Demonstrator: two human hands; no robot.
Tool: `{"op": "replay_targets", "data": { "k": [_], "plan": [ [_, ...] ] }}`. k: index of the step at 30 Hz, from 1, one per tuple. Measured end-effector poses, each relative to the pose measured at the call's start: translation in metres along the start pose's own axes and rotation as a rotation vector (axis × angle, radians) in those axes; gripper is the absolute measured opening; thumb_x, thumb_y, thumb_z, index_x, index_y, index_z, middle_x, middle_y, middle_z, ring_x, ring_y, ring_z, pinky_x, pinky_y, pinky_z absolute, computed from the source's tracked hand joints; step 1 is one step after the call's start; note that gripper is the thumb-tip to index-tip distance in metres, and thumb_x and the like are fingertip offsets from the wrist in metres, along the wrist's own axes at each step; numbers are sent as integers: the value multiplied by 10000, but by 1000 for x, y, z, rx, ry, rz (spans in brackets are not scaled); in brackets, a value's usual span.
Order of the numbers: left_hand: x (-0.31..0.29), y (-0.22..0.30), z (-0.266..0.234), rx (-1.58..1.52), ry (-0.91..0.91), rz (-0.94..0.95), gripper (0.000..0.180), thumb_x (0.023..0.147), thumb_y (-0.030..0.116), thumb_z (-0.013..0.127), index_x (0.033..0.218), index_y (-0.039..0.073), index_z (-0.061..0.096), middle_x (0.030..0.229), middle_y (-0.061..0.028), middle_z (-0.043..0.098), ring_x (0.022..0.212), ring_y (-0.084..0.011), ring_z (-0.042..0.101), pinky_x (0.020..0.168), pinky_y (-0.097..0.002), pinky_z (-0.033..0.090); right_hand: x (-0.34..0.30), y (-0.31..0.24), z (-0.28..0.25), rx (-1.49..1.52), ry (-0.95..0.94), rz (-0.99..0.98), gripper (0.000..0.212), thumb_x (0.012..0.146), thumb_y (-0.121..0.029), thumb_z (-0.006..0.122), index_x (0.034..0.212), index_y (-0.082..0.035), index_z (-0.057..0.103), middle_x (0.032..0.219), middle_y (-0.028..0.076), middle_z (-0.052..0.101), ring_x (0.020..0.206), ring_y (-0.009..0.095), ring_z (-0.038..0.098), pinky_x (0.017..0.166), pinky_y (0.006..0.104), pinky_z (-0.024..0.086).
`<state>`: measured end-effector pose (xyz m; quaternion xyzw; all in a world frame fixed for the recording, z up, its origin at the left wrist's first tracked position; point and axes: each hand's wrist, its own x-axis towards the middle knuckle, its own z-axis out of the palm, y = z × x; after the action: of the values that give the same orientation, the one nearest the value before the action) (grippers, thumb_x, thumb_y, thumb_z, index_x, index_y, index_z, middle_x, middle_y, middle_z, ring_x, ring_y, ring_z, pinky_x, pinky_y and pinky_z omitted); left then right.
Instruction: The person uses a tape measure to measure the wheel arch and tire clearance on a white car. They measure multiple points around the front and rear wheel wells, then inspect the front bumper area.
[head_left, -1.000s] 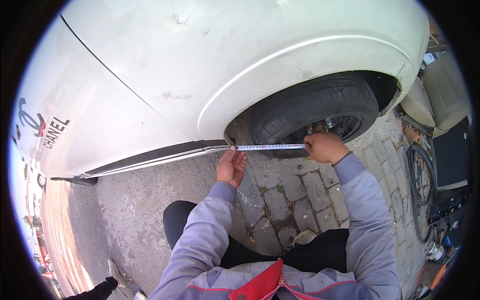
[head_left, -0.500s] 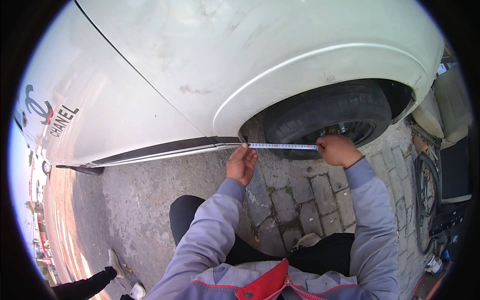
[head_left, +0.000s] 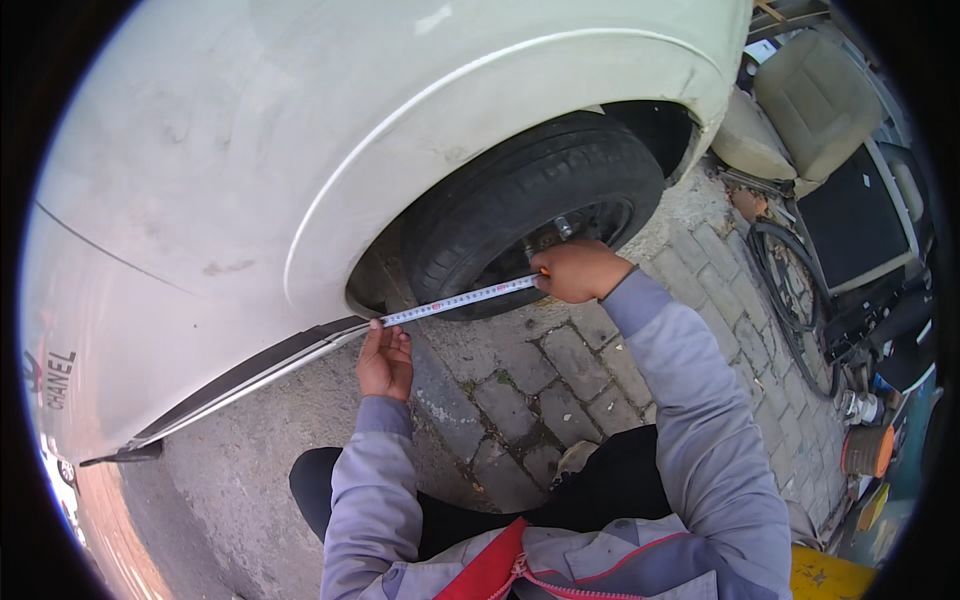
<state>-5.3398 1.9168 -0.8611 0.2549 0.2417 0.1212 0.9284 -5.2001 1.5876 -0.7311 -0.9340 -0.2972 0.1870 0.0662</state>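
A white tape measure blade (head_left: 462, 299) with dark and red marks is stretched across the front of a black car wheel (head_left: 500, 195). At its left end, my left hand (head_left: 385, 365) pinches the blade tip against the lower front corner of the wheel arch, by the dark sill strip (head_left: 270, 370). My right hand (head_left: 580, 270) is closed round the tape measure at the other end, in front of the rim. A bit of orange shows by its fingers; the palm hides the rest of the case. The blade slopes up to the right.
The white car body (head_left: 250, 130) fills the upper left. Right of it stand a beige car seat (head_left: 815, 100), a coiled black hose (head_left: 775, 265), an orange-ended spool (head_left: 868, 450) and a yellow object (head_left: 830, 572). Grey paving blocks (head_left: 570, 360) lie below the wheel.
The view has swung right, bringing more of the seat and clutter in; the person's feet at lower left have left it. My right hand sits farther along, with slightly more blade showing.
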Motion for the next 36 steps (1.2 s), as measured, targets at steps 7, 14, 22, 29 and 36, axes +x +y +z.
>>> {"op": "replay_targets", "data": {
  "k": [7, 14, 22, 29, 36],
  "plan": [
    [-1, 8, 2, 42, -53, -33, 164, 1032, 232, 640, 1018, 69, 659, 926, -52, 727, 845, -156, 675, 774, -297, 544, -55, 136, -32, 57, 45, 80, 300, 922, -312, 636, 1158, -150, 727, 1062, 141, 726, 1027, 351, 687, 889, 450, 541],
    [3, 6, -3, 23, -29, -28, 171, 1042, 239, 624, 1036, 69, 644, 955, -57, 724, 869, -157, 673, 774, -301, 534, -102, 240, -52, -160, 270, 233, 302, 955, -308, 641, 1230, -221, 731, 1091, 138, 700, 1019, 353, 678, 882, 463, 543],
    [2, 10, -1, 76, -104, -6, 190, 1062, 241, 581, 1041, 57, 624, 957, -68, 716, 866, -170, 664, 774, -309, 527, -80, 264, -56, -66, 309, 336, 275, 957, -325, 637, 1166, -191, 755, 1056, 106, 743, 1008, 329, 698, 872, 458, 548],
    [4, 13, -3, 130, -101, 16, 239, 1063, 254, 577, 1074, 18, 613, 962, -95, 702, 867, -180, 654, 783, -309, 553, -63, 261, -63, -125, 293, 453, 249, 922, -334, 643, 1099, -217, 773, 1052, 66, 757, 1010, 306, 708, 857, 453, 559],
    [8, 13, -7, 136, -144, 23, 259, 1051, 269, 598, 1089, 14, 623, 969, -90, 702, 861, -182, 650, 796, -313, 556, -74, 258, -66, -152, 345, 489, 244, 889, -302, 631, 1061, -216, 781, 1047, 76, 760, 1006, 309, 713, 839, 465, 564]
  ]
}}
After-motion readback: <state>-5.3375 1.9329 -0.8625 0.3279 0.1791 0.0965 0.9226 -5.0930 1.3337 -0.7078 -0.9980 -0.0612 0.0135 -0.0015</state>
